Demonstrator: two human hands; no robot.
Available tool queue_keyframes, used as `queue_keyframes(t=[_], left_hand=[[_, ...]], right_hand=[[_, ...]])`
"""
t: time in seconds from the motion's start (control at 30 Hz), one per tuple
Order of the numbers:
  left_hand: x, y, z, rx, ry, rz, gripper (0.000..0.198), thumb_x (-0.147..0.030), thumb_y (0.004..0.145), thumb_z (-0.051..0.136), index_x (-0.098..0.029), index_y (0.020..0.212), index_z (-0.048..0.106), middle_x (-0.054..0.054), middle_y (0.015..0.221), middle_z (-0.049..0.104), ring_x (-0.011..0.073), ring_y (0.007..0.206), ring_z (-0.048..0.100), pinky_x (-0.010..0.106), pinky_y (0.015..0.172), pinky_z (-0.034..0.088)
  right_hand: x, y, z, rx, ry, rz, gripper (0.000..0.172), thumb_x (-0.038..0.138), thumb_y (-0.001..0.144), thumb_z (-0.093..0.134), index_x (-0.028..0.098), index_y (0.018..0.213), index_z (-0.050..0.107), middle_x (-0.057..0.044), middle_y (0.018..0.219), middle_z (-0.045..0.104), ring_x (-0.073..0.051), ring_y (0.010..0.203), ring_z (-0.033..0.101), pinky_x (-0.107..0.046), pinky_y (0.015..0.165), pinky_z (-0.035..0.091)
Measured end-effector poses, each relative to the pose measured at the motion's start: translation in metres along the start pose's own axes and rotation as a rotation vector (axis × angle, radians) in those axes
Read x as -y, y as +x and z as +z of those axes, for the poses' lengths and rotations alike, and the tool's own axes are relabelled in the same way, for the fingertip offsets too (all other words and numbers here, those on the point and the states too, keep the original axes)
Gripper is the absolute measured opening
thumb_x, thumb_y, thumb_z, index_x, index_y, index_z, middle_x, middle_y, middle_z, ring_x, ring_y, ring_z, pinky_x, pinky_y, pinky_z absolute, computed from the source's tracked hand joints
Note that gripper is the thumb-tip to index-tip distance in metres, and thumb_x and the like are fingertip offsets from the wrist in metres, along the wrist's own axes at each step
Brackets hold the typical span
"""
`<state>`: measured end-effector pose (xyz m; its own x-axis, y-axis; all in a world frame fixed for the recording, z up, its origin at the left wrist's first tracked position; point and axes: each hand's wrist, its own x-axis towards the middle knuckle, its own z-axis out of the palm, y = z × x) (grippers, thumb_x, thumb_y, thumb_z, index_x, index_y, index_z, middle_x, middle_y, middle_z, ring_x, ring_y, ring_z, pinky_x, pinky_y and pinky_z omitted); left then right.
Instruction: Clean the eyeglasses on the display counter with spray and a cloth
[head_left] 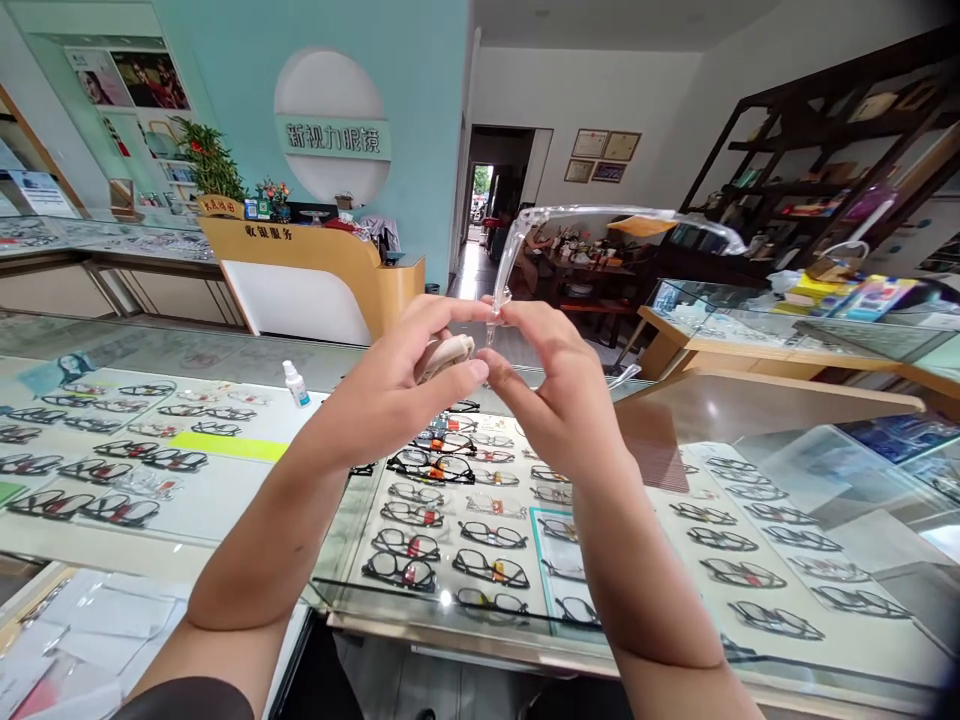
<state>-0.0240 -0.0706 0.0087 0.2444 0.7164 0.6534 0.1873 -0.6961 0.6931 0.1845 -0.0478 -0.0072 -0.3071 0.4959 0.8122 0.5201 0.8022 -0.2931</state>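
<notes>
Above the glass counter, a pair of clear-framed eyeglasses (504,262) is held up between my two hands. One temple arm rises and stretches to the right; the tip of the other shows beyond my right wrist. My right hand (555,385) pinches the frame near its hinge with thumb and fingertips. My left hand (409,385) is closed from the other side, its index fingertip at the frame. A folded off-white piece, looking like cloth (448,350), sits between its thumb and fingers. My fingers hide most of the lens front.
Beneath my hands the glass display case (480,625) holds rows of eyeglasses (491,535). A small white spray bottle (296,385) stands to the left. Papers (112,625) lie at lower left. Farther back are a cashier desk (315,270) and another glass counter (780,325).
</notes>
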Motion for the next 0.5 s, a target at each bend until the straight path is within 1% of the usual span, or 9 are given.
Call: queue_keyframes(t=[0.1,0.17,0.2,0.27,0.33,0.4,0.43,0.47,0.5], left_hand=[[0.007,0.002,-0.006,0.010,0.079,-0.029,0.036,-0.027,0.090,0.085,-0.030,0.126,0.081,0.008,0.111,0.072,0.0198,0.082,0.067,0.034,0.071,0.062],[0.024,0.008,-0.014,0.017,0.140,-0.051,0.035,-0.023,0.090,0.081,-0.031,0.124,0.081,0.007,0.107,0.071,0.0190,0.077,0.065,0.033,0.067,0.058],[0.037,0.013,-0.021,0.028,0.176,-0.065,0.035,-0.022,0.091,0.078,-0.032,0.124,0.082,0.007,0.103,0.071,0.0190,0.074,0.064,0.032,0.064,0.056],[0.071,0.022,-0.035,0.080,0.270,-0.114,0.033,-0.021,0.090,0.075,-0.031,0.121,0.082,0.005,0.092,0.071,0.0192,0.067,0.062,0.031,0.060,0.051],[0.112,0.031,-0.052,0.173,0.395,-0.197,0.025,-0.021,0.083,0.077,-0.029,0.107,0.083,0.004,0.082,0.072,0.0202,0.062,0.060,0.032,0.060,0.048],[0.150,0.035,-0.066,0.261,0.517,-0.331,0.016,-0.019,0.072,0.083,-0.028,0.085,0.082,0.002,0.069,0.071,0.0210,0.057,0.059,0.033,0.062,0.047],[0.166,0.036,-0.071,0.291,0.572,-0.418,0.016,-0.017,0.067,0.087,-0.028,0.076,0.080,0.000,0.062,0.068,0.0207,0.055,0.057,0.033,0.063,0.047],[0.178,0.035,-0.075,0.319,0.631,-0.514,0.016,-0.017,0.065,0.089,-0.027,0.072,0.078,-0.002,0.057,0.064,0.0198,0.053,0.056,0.033,0.063,0.048],[0.189,0.034,-0.078,0.342,0.685,-0.598,0.016,-0.019,0.067,0.092,-0.026,0.070,0.078,-0.004,0.054,0.061,0.0185,0.052,0.054,0.032,0.064,0.048]], right_hand=[[-0.003,0.000,-0.004,-0.039,-0.025,0.004,0.035,0.041,0.111,0.064,0.030,0.143,0.073,-0.012,0.142,0.076,-0.034,0.133,0.069,-0.057,0.116,0.055],[-0.005,0.000,-0.006,-0.059,-0.039,0.018,0.036,0.039,0.111,0.063,0.030,0.144,0.073,-0.012,0.142,0.076,-0.034,0.132,0.070,-0.058,0.116,0.055],[-0.006,0.000,-0.007,-0.064,-0.045,0.027,0.036,0.039,0.111,0.062,0.031,0.144,0.073,-0.011,0.143,0.076,-0.034,0.132,0.070,-0.058,0.115,0.055],[-0.007,0.000,-0.009,-0.069,-0.052,0.038,0.035,0.038,0.110,0.063,0.031,0.144,0.072,-0.011,0.143,0.076,-0.033,0.130,0.071,-0.058,0.114,0.056],[-0.008,-0.001,-0.009,-0.070,-0.054,0.037,0.035,0.036,0.110,0.064,0.032,0.144,0.072,-0.010,0.144,0.076,-0.033,0.129,0.071,-0.058,0.113,0.055],[-0.008,0.000,-0.008,-0.070,-0.058,0.030,0.033,0.035,0.110,0.066,0.032,0.143,0.073,-0.010,0.143,0.078,-0.033,0.127,0.072,-0.058,0.112,0.055],[-0.008,0.000,-0.007,-0.073,-0.061,0.025,0.033,0.034,0.110,0.068,0.031,0.142,0.073,-0.011,0.143,0.078,-0.032,0.125,0.073,-0.057,0.110,0.056],[-0.008,0.000,-0.006,-0.077,-0.064,0.019,0.032,0.032,0.109,0.069,0.029,0.141,0.074,-0.012,0.142,0.079,-0.032,0.123,0.073,-0.056,0.109,0.056],[-0.009,0.000,-0.006,-0.081,-0.065,0.013,0.032,0.030,0.108,0.070,0.026,0.140,0.074,-0.013,0.141,0.079,-0.032,0.122,0.074,-0.056,0.108,0.057]])
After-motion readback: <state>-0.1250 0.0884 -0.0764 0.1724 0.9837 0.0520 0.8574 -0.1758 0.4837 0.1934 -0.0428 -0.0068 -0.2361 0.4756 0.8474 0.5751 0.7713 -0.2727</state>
